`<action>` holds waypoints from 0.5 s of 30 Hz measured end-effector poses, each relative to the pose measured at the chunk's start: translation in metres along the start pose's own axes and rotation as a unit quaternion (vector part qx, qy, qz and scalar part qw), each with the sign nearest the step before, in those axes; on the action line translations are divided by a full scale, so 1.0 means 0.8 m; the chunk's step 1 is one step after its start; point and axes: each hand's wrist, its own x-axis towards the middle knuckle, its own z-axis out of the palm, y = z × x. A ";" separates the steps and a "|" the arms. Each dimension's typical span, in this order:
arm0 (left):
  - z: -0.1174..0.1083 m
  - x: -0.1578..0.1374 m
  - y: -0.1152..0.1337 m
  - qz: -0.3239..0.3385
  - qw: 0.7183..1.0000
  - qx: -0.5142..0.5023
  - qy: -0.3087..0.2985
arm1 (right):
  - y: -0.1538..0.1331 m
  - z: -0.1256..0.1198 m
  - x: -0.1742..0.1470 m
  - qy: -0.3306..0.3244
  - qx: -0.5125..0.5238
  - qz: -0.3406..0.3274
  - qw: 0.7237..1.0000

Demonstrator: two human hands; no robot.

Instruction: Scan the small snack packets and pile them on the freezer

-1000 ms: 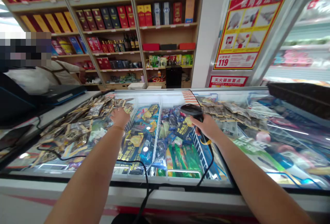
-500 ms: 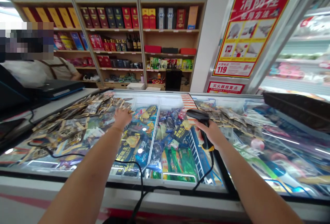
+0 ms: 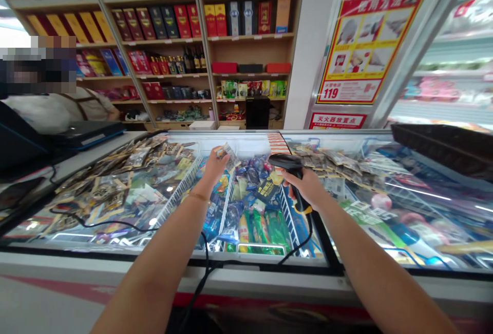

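Observation:
A black barcode scanner (image 3: 289, 167) with yellow at the foot of its handle is gripped in my right hand (image 3: 308, 189). Its head points left, and a black cord (image 3: 304, 241) runs down from it. My left hand (image 3: 216, 163) holds a small clear packet (image 3: 228, 154) above the freezer's glass, to the left of the scanner. What is inside the packet is too small to tell. To the left, many similar packets (image 3: 138, 155) lie in a spread pile on the glass. Another group of packets (image 3: 339, 162) lies right of the scanner.
Under the glass of the chest freezer (image 3: 269, 267), wire baskets hold wrapped goods such as green packs (image 3: 265, 226). A black tray (image 3: 442, 157) rests at the right. A person (image 3: 82, 103) stands behind the counter at the left. Shelves (image 3: 250, 36) with boxes line the back.
My left hand has left the pile and moved right, bringing a packet up towards the scanner. My right hand with the scanner has shifted slightly left. The view tilts a little.

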 end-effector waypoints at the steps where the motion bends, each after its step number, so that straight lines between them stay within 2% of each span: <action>1: 0.008 -0.007 -0.002 -0.013 0.999 -0.040 -0.021 | 0.000 0.000 0.000 -0.002 -0.002 -0.003 1.000; 3: 0.018 -0.018 -0.009 -0.019 0.996 -0.067 -0.063 | -0.001 -0.001 -0.001 -0.006 -0.008 -0.005 1.000; 8: 0.023 -0.031 -0.018 -0.056 0.992 -0.063 -0.091 | -0.006 -0.002 -0.006 -0.013 -0.051 -0.010 0.999; 15: 0.020 -0.034 -0.020 -0.036 0.988 -0.071 -0.129 | -0.015 0.002 -0.017 -0.029 -0.116 0.007 0.993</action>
